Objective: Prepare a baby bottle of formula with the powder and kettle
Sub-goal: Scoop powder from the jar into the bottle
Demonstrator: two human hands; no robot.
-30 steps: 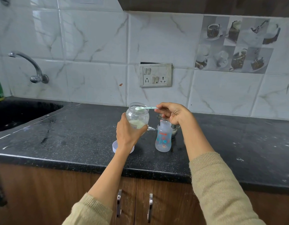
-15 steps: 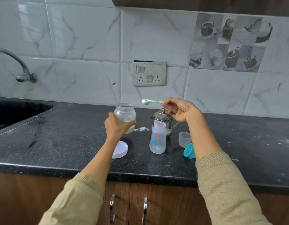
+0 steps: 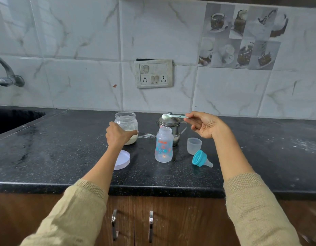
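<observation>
An open clear baby bottle [image 3: 163, 145] with orange and teal prints stands on the black counter [image 3: 65, 157]. My right hand [image 3: 206, 124] pinches a pale green spoon [image 3: 173, 116] heaped with white powder, its bowl above and just behind the bottle's mouth. My left hand [image 3: 118, 134] grips the glass powder jar [image 3: 126, 125], which rests on the counter left of the bottle. Right behind the bottle stands a small steel kettle [image 3: 171, 127]. The jar's white lid [image 3: 122, 160] lies flat near my left forearm.
A clear cap [image 3: 194, 145] and the teal collar with its nipple [image 3: 201, 158] lie right of the bottle. Spilled powder [image 3: 146, 135] streaks the counter by the jar. A sink [image 3: 13, 119] and tap [image 3: 8, 77] are far left; a switch plate [image 3: 154, 73] is on the tiled wall.
The jar came down from the air onto the counter and stays in my left hand. The loaded spoon left the jar's mouth and travelled right, over the bottle.
</observation>
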